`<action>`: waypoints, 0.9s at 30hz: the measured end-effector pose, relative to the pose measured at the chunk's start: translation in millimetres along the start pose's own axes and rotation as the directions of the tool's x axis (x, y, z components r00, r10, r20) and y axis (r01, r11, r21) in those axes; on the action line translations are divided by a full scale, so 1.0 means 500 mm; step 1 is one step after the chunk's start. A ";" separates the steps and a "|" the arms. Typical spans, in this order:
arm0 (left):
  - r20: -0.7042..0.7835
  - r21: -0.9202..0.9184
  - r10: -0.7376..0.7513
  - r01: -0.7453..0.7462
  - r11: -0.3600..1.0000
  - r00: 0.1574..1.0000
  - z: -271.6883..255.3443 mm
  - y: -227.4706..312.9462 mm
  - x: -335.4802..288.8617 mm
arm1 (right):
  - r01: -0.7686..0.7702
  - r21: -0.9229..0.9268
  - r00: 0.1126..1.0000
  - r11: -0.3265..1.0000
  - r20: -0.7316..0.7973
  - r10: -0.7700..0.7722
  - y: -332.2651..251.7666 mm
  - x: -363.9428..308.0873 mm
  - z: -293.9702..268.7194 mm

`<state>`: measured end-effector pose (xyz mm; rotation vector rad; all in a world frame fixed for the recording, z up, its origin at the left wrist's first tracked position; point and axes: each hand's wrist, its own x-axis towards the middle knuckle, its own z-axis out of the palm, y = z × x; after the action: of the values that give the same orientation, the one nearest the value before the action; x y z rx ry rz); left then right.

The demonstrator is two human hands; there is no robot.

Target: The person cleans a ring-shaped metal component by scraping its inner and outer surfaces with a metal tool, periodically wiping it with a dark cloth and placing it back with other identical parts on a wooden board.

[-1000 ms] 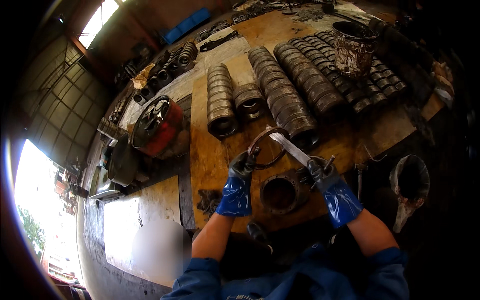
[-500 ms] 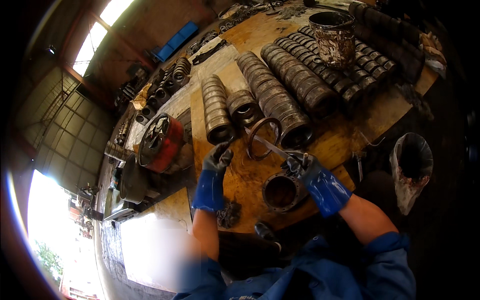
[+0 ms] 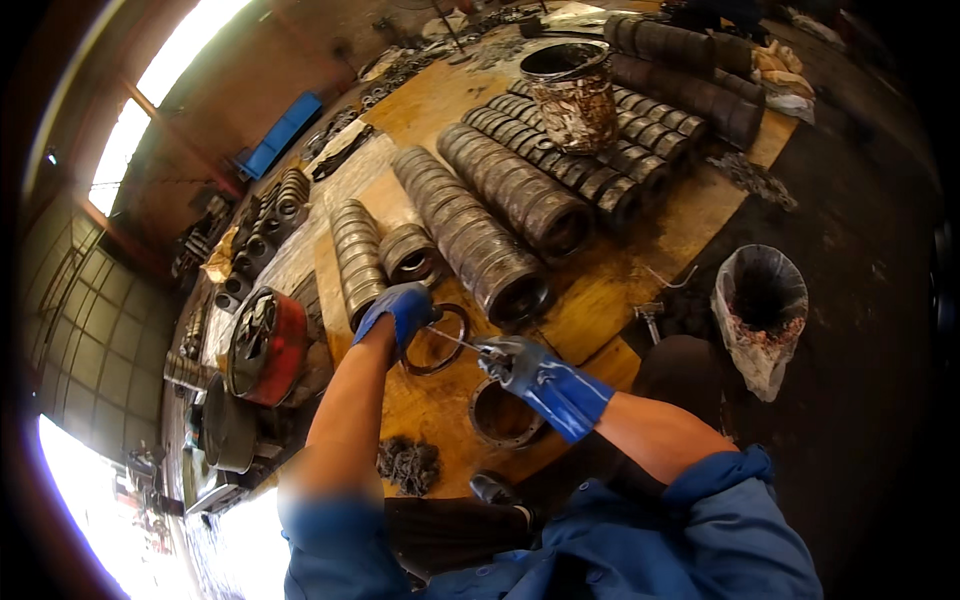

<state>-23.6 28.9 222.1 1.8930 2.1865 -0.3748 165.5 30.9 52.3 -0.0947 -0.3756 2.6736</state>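
My right hand (image 3: 515,362), in a grimy blue rubber glove, is closed round the near end of a thin pale strip (image 3: 458,340). The strip crosses a dark ring (image 3: 461,322). At the ring's upper left is my gloved left hand (image 3: 405,308), its back toward me and its fingers curled by the strip's far end. What those fingers grip is hidden. Just below my right hand, a round flanged metal part (image 3: 485,425) with a wide bore and bolt holes rests on the stained yellow board (image 3: 590,310).
Rows of stacked metal rings (image 3: 465,235) lie beyond my hands. A smeared bucket (image 3: 570,100) stands among them. On the right is a bag-lined bin (image 3: 765,310) near a hammer-like tool (image 3: 650,322); on the left, a red drum (image 3: 285,350). A grey fibre wad (image 3: 408,465) lies near me.
My left hand has moved forward to the ring and strip. My right hand, still on the strip, has shifted left in view. The whole scene has slid left as the view turned.
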 end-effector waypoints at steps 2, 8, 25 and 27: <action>-0.068 0.000 -0.196 0.197 0.980 0.978 0.025 0.011 0.015 | -0.061 0.053 0.998 0.997 0.001 0.061 -0.012 -0.003 -0.011; -0.098 -0.383 -0.165 0.116 0.917 0.981 0.044 -0.034 0.002 | -0.103 -0.273 0.967 0.956 -0.253 0.032 -0.023 0.001 -0.016; -0.358 -0.934 -0.471 -0.311 0.179 0.806 0.275 -0.260 -0.105 | -0.152 -0.188 0.966 0.970 -0.236 0.106 -0.058 -0.026 0.043; -0.311 -0.948 -0.453 -0.306 0.086 0.835 0.295 -0.246 -0.115 | 0.020 -0.517 0.982 0.856 -0.149 -0.112 -0.075 -0.042 0.036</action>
<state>-136.9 -90.6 107.7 0.9562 1.7564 1.5728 197.8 49.8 80.0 -0.4655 -1.0083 2.4014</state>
